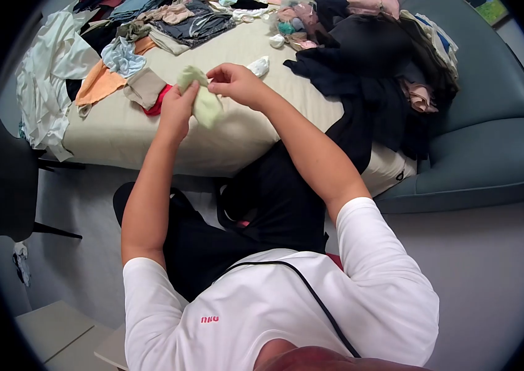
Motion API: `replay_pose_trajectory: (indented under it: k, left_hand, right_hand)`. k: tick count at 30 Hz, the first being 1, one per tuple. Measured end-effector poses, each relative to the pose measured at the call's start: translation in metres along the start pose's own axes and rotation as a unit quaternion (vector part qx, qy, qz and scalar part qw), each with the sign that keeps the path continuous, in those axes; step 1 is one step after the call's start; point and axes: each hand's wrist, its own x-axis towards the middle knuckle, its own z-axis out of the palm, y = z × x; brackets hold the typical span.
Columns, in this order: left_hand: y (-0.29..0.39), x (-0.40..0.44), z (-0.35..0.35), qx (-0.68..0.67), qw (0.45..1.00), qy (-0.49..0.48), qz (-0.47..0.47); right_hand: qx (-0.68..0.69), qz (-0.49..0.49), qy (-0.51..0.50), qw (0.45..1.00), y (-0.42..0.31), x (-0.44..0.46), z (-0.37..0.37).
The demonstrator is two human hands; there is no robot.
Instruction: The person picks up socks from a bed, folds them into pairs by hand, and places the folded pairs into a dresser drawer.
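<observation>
A small pale green cloth (pixel 207 108) hangs above the front part of the cream bed surface. My left hand (pixel 181 105) is closed on its left side, thumb against the fabric. At the cloth's upper right is my right hand (pixel 235 83), its fingers curled and thumb and fingertips pressed together at the edge. Whether those fingertips grip the fabric is too small to tell. Behind my right hand lies a small white cloth (pixel 259 66). A beige folded cloth (pixel 144 87) and a red one (pixel 157 102) lie left of my left hand.
Piled clothes line the far side of the cream bed (pixel 225 148). Orange cloth (pixel 98 83) and white fabric (pixel 51 74) lie left, dark clothing (pixel 361 80) right. A green padded headboard (pixel 490 148) borders the right; a dark chair (pixel 11 179) stands left.
</observation>
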Motion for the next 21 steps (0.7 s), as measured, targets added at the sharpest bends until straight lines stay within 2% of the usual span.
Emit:
replay_pose_trajectory:
  k: [1, 2, 4, 6, 8, 9, 11, 12, 14, 16, 18, 20, 21]
  left_hand:
    - [0.002, 0.0, -0.001, -0.062, 0.998, 0.027, -0.02]
    - [0.003, -0.002, -0.001, -0.06, 0.998, 0.029, -0.022]
    - [0.001, 0.003, -0.006, -0.131, 0.983, 0.109, -0.069]
    - [-0.004, 0.008, -0.01, -0.133, 0.982, 0.113, -0.07]
    - [-0.01, 0.013, -0.013, -0.157, 0.976, 0.086, -0.126]
    - [-0.013, 0.013, -0.017, -0.157, 0.976, 0.087, -0.126]
    - [-0.019, 0.014, -0.022, -0.083, 0.983, 0.01, -0.162]
    - [-0.018, 0.011, -0.019, -0.081, 0.984, 0.007, -0.161]
    - [-0.01, 0.002, -0.008, -0.031, 0.983, -0.015, -0.182]
    - [-0.003, -0.003, -0.002, -0.024, 0.983, -0.032, -0.177]
    - [0.004, -0.01, -0.001, 0.012, 0.985, 0.02, -0.169]
    - [-0.002, -0.017, -0.008, 0.066, 0.989, 0.032, -0.129]
    - [-0.004, -0.023, -0.011, 0.204, 0.979, -0.007, -0.023]
  right_hand:
    - [0.049, 0.05, -0.002, 0.998, -0.001, -0.004, 0.0]
    - [0.052, 0.051, -0.003, 0.997, -0.003, -0.007, -0.002]
    - [0.284, 0.182, -0.085, 0.938, -0.007, -0.013, -0.003]
    - [0.289, 0.169, -0.08, 0.939, -0.005, -0.013, 0.002]
    - [0.288, 0.099, -0.052, 0.951, 0.001, -0.011, 0.006]
    - [0.288, 0.099, -0.053, 0.951, -0.004, -0.013, 0.007]
    - [0.177, 0.074, -0.036, 0.981, -0.012, -0.019, 0.009]
    - [0.178, 0.072, -0.034, 0.981, -0.007, -0.018, 0.008]
    - [0.041, 0.045, -0.063, 0.996, 0.014, -0.009, 0.004]
    - [0.048, 0.056, -0.024, 0.997, 0.015, -0.008, 0.004]
    - [0.098, 0.161, 0.112, 0.976, 0.013, -0.006, 0.0]
    - [0.113, 0.175, 0.116, 0.971, 0.021, -0.005, -0.01]
    - [0.113, 0.229, 0.062, 0.965, 0.023, -0.008, -0.017]
